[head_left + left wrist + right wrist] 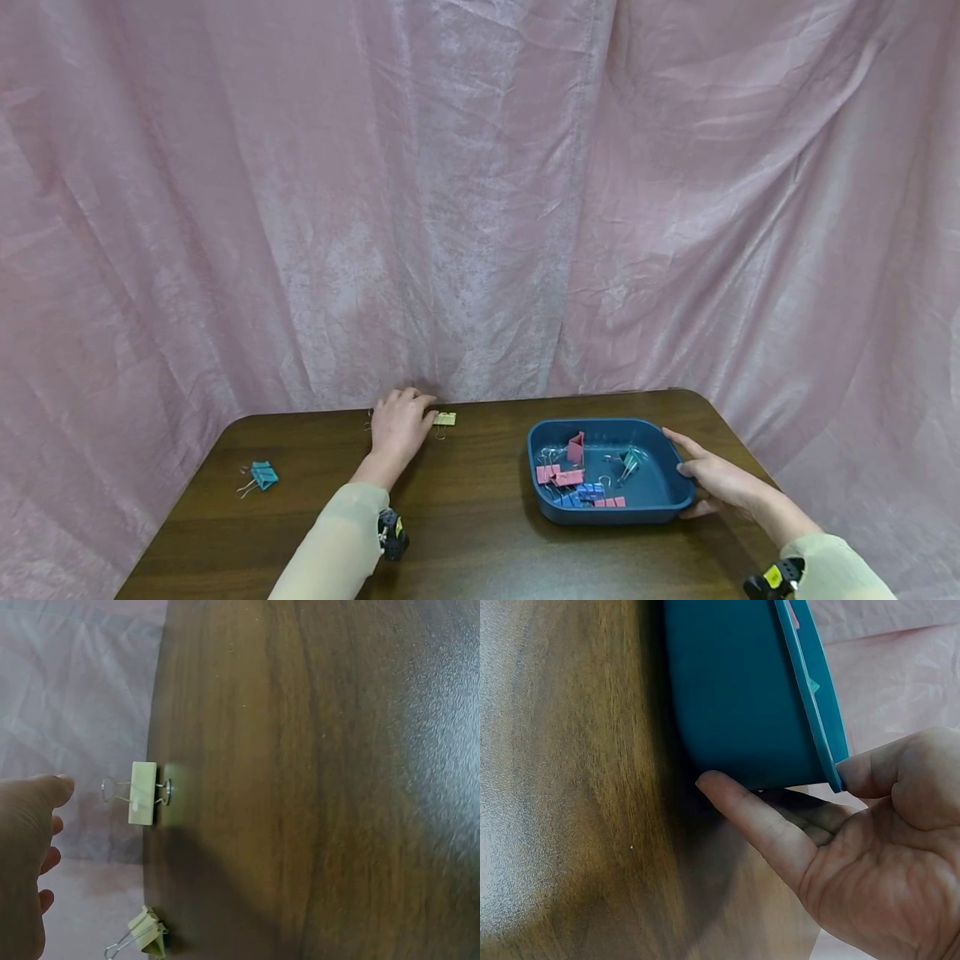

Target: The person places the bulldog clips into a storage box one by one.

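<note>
My left hand [401, 425] reaches over the back edge of the table, fingers loosely bent and holding nothing. Just right of its thumb lies a yellow binder clip [446, 419], seen in the left wrist view apart from the thumb tip. A second yellow binder clip [149, 932] appears lower in that view; from the head, the hand mostly hides it. On the right, my right hand [723, 482] holds the end of a blue plastic box [652, 514], thumb against its wall and fingers at the rim. Pink binder clips [567, 477], blue binder clips [590, 492] and a teal binder clip [631, 461] lie inside.
A teal binder clip [263, 475] lies at the left of the brown wooden table [465, 533]. A pink curtain [480, 208] hangs right behind the table's back edge. Each wrist carries a small black camera [392, 535].
</note>
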Available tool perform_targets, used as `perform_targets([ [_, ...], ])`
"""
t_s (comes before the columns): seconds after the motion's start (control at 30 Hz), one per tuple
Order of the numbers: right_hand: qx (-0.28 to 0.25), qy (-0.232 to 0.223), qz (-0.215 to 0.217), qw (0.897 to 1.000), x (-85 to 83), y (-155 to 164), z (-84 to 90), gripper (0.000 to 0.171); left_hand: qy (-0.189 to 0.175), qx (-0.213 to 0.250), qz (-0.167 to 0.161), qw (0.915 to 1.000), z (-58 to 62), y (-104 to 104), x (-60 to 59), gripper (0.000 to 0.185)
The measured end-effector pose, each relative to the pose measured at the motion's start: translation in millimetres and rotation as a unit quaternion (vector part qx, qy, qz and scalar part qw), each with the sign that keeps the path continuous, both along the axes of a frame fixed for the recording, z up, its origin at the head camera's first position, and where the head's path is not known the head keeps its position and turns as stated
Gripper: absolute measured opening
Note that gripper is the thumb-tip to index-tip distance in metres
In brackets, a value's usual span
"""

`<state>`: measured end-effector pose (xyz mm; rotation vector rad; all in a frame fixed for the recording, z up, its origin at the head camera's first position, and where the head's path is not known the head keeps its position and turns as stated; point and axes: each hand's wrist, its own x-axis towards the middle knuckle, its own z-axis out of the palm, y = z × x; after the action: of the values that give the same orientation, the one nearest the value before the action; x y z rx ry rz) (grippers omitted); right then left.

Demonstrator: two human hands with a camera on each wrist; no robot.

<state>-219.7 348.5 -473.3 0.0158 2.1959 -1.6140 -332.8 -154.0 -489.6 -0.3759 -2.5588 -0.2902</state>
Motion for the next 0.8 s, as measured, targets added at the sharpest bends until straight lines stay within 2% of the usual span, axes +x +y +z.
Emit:
perform_targets([
  [0.17,-0.004,-0.002,-0.019,1.000,0.1,-2.3,0.9,0.071,-0.021,-0.004,0.010,0.9997,-6.7,1.5,0.0,0.028],
  [0.37,0.001,-0.001,-0.019,1.000,0.6,-2.7,2.0,0.071,-0.056,-0.014,0.023,0.9981,-13.2,3.5,-0.6,0.029],
  [0.8,-0.002,-0.002,-0.021,1.000,0.6,-2.7,1.4,0.071,-0.079,-0.026,0.028,0.9961,-19.6,9.6,0.8,0.032],
])
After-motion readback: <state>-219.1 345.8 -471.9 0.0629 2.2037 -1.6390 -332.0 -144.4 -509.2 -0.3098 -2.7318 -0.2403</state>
